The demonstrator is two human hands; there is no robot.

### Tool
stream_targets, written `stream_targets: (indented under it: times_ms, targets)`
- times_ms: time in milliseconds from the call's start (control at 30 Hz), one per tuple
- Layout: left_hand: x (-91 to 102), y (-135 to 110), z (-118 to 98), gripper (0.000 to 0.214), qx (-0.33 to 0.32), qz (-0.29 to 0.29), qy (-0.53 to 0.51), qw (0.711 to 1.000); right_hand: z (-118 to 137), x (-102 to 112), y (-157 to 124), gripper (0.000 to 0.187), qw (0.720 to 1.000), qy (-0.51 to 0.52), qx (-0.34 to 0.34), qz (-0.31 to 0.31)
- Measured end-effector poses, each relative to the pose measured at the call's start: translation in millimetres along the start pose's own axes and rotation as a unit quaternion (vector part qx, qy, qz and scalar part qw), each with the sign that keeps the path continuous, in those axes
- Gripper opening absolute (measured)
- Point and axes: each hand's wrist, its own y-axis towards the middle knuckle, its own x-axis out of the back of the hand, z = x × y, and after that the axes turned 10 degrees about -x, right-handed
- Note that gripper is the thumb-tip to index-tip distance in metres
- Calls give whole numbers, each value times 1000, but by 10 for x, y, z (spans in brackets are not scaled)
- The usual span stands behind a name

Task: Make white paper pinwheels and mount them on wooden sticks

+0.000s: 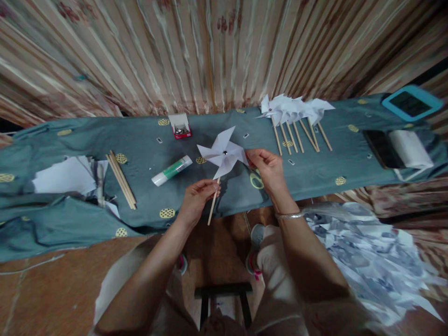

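Observation:
A white paper pinwheel (219,161) with a shiny pin at its centre stands out above the near part of the table. Its wooden stick (212,208) is pinched between the thumb and fingers of my left hand (199,198). At the pinwheel's right blade, my right hand (268,169) has its fingers closed on the blade's edge. Yellow-green scissor handles (257,181) lie just below my right hand, partly hidden. Left of the pinwheel rests a glue stick (172,171) with a green label. Behind that sits an open red box of metal pins (181,130).
Finished pinwheels (294,112) lie in a row at the back right. Loose sticks (121,179) and white paper sheets (65,176) are at left. A phone (383,149), a white pack (411,148) and a blue-framed tablet (412,103) sit right. Paper scraps (374,256) heap below the table.

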Motion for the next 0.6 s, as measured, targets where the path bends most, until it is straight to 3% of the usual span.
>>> stream_targets:
  times_ms: [233,600]
  targets:
    - [-5,2,10,35,-6,-4,6,1000,-10,-50,2,23,1000,3,-26,16]
    - [-13,7,20,34,-12,-16,1,1000,19,-100,-84,31,997,19,-66,31]
